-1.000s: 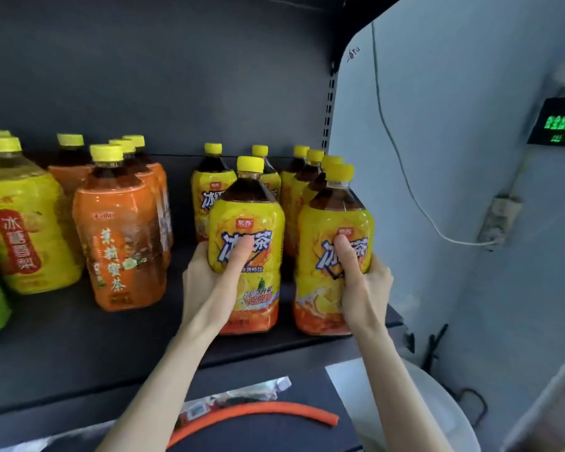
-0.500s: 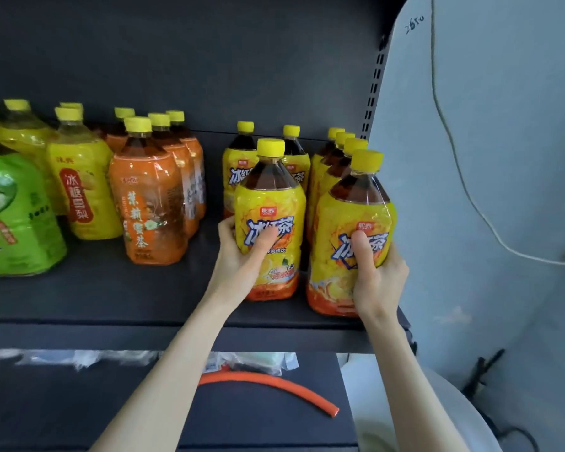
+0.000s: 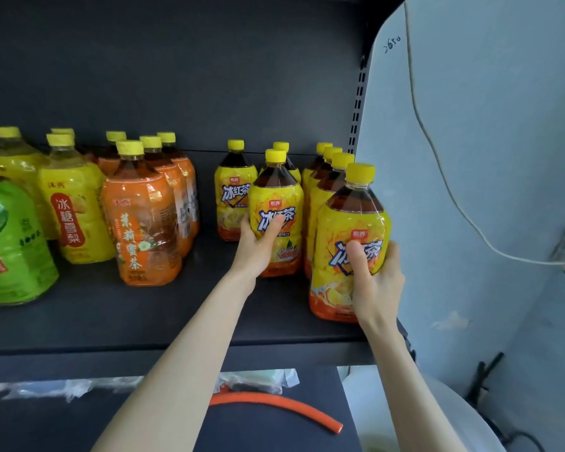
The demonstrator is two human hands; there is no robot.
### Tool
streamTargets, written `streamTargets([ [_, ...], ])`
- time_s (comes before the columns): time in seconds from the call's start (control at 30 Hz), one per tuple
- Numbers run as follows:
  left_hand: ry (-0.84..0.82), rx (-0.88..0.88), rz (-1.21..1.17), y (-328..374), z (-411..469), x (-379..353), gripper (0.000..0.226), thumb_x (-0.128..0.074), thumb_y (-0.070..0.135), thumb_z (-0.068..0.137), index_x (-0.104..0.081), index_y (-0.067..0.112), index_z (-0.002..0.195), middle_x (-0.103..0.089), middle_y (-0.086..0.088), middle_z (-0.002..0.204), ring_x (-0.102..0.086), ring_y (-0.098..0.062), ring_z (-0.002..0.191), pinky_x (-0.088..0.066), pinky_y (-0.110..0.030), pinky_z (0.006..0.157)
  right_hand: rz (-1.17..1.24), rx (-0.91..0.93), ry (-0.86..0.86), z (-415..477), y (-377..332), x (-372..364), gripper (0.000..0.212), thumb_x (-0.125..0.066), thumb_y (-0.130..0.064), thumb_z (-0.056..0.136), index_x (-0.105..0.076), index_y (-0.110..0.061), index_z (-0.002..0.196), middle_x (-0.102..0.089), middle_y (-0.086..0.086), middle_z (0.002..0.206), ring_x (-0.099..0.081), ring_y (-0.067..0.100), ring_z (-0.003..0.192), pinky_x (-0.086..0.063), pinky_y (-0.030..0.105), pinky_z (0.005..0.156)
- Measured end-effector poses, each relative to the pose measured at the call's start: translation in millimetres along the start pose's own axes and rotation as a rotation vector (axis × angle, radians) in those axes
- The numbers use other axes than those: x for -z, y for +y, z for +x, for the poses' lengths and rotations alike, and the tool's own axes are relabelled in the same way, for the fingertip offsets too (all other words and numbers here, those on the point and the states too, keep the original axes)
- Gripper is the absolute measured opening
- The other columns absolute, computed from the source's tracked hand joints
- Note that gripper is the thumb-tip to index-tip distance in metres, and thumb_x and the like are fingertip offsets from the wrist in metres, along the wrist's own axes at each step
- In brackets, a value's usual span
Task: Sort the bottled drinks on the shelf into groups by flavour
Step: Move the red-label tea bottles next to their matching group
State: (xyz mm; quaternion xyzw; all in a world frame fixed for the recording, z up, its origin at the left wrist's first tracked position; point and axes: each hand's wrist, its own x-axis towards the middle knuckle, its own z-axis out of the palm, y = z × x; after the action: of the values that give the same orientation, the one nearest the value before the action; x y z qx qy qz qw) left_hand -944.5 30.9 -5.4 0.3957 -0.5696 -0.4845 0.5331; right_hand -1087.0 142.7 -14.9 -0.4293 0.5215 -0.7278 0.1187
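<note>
Head view. Grips the first iced tea bottle (image 3: 276, 197), yellow-labelled, with the left hand (image 3: 258, 246) at centre of frame: fingers curled round the left side of the label, thumb laid across the front. Grips the second iced tea bottle (image 3: 351, 216) with the right hand (image 3: 377, 282) at centre right: thumb on the label front, fingers wrapped round the right side. Both upright over the dark shelf (image 3: 111, 318), the second nearer the front edge and just beside the white side panel (image 3: 470, 158). Behind them, rear iced tea bottles (image 3: 234, 197) with the same label, in rows toward the back wall. Left of centre, across a gap: orange-labelled bottles (image 3: 141, 223) in a cluster, then yellow pear-drink bottles (image 3: 74, 220), then a green-labelled bottle (image 3: 7, 249) at the left edge. Lower centre, on the surface below: a curved orange hose (image 3: 274, 404).
</note>
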Motion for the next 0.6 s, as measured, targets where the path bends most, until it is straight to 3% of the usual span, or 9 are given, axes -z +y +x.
streamTargets([
  [0.2, 0.012, -0.013, -0.028, -4, 21, -5, 0.078, -0.058, 0.049, 0.086, -0.013, 0.031, 0.147, -0.043, 0.001, 0.140, -0.045, -0.020, 0.126, -0.040, -0.044, 0.104, 0.033, -0.007, -0.021, 2, -3, -2, 0.054, -0.057, -0.065, 0.060, -0.053, -0.026, 0.096, -0.068, -0.018, 0.079, -0.067, -0.005, 0.075, -0.050, 0.010, 0.060],
  [0.43, -0.042, -0.025, -0.060, -11, 32, -6, 0.073, -0.051, 0.043, 0.091, -0.008, 0.028, 0.149, -0.036, 0.000, 0.144, -0.040, -0.017, 0.127, -0.038, -0.031, 0.093, 0.080, -0.004, -0.035, 0, -2, -3, 0.060, -0.058, -0.065, 0.059, -0.053, -0.023, 0.102, -0.068, -0.015, 0.085, -0.067, -0.004, 0.076, -0.051, 0.012, 0.059],
  [0.6, -0.044, -0.031, -0.046, -14, 41, -8, 0.074, -0.050, 0.046, 0.091, -0.006, 0.030, 0.149, -0.034, -0.001, 0.146, -0.037, -0.021, 0.132, -0.037, -0.034, 0.097, 0.099, 0.013, -0.043, 0, -2, -3, 0.064, -0.058, -0.063, 0.059, -0.053, -0.018, 0.105, -0.067, -0.014, 0.089, -0.066, -0.007, 0.074, -0.048, 0.008, 0.058],
])
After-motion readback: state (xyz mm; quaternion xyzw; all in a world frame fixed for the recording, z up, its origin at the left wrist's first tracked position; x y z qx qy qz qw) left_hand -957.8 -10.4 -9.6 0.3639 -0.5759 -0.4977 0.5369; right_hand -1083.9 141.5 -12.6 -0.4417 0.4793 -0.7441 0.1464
